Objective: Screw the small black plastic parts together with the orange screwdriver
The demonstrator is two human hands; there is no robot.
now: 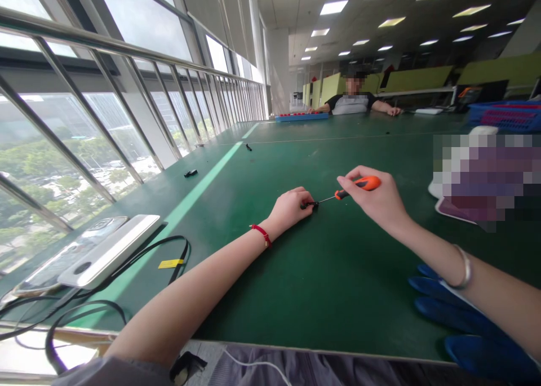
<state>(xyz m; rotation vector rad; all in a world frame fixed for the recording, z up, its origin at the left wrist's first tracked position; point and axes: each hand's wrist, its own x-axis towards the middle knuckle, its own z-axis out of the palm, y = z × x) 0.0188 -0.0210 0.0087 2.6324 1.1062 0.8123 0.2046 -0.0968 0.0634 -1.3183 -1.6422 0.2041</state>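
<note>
Screwdriver (367,183) with an orange and black handle slants down, its tip at a small black part (312,205) at the green table (321,284). The left hand (291,207) has its fingers clamped on that part; the right hand (382,203) has its fingers closed round the handle. Blue gloves (486,355) lie beneath the right forearm, a white device (116,249) well to the left. Another person (354,104) sits beyond.

Red bracelet (262,233); silver bangle (467,267)
</note>
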